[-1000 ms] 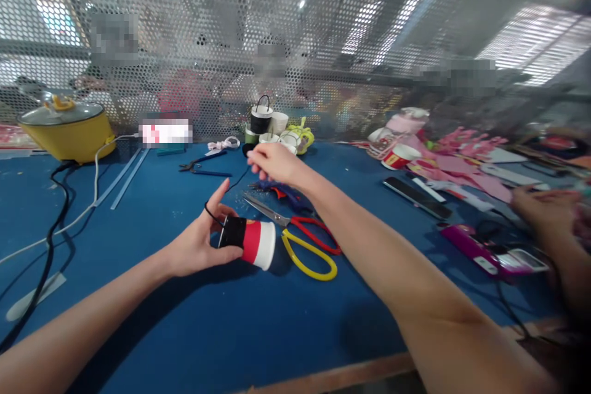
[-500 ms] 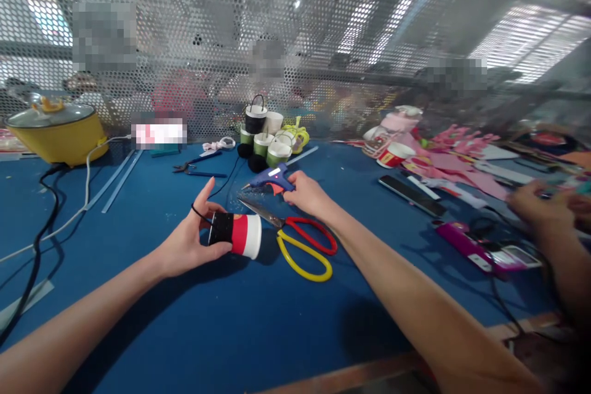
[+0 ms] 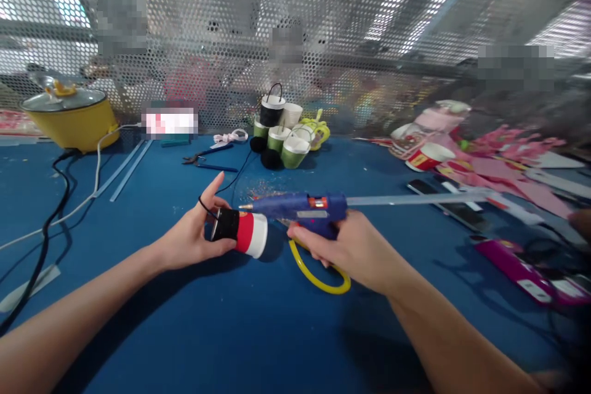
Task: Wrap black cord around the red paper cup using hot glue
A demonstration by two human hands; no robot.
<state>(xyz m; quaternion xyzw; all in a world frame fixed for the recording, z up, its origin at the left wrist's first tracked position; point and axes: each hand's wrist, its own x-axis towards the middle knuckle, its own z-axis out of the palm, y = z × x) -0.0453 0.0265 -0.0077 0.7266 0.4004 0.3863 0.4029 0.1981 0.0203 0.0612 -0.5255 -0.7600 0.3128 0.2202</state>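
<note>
My left hand (image 3: 196, 231) is closed round a small paper cup (image 3: 252, 234) lying on its side, banded black, red and white. A thin black cord loops from the cup round my index finger. In my right hand (image 3: 355, 249) is a blue hot glue gun (image 3: 300, 206) with a long clear glue stick (image 3: 415, 199) out of its back. The gun's metal nozzle points left, just above the cup; whether they touch I cannot tell. Below my right hand lie scissors, their yellow handle (image 3: 318, 280) showing and the rest mostly covered.
Small green and black cups (image 3: 295, 151) with black pompoms stand at the back, near pliers (image 3: 210, 160). A yellow pot (image 3: 74, 120) and cables sit at left. Right are a phone (image 3: 447, 206), a purple power strip (image 3: 512, 271), pink felt pieces (image 3: 512, 175) and a red-and-white cup (image 3: 429, 157).
My right hand has lifted the glue gun off the table and brought it nearer, over the scissors and up to the cup. My left hand keeps its hold. The view has shifted slightly right.
</note>
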